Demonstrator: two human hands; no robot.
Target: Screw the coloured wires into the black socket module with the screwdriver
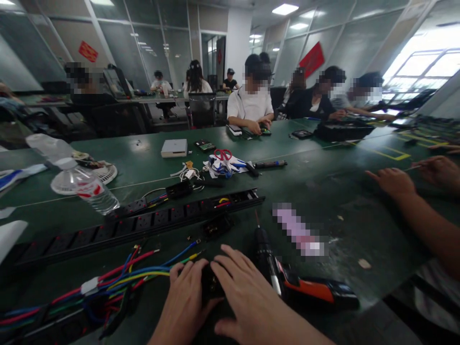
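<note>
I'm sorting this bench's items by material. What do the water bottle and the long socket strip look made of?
Water bottle: clear thin plastic, glossy and see-through, with a red-and-white label. Long socket strip: black casing with a dull sheen, probably painted metal or hard plastic; the look leaves it open.

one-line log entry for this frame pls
left hand: on small black part | right hand: on same part | cordless screwdriver: lying beside right hand | power strip: behind

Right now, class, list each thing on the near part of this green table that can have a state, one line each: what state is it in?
Left hand: fingers curled on a small black part.
Right hand: fingers spread, resting over the same part.
Power strip: lying flat, open at one end, wires showing.
Cordless screwdriver: lying on its side, unheld.
Water bottle: tipped on its side.
Scissors: closed.
</note>
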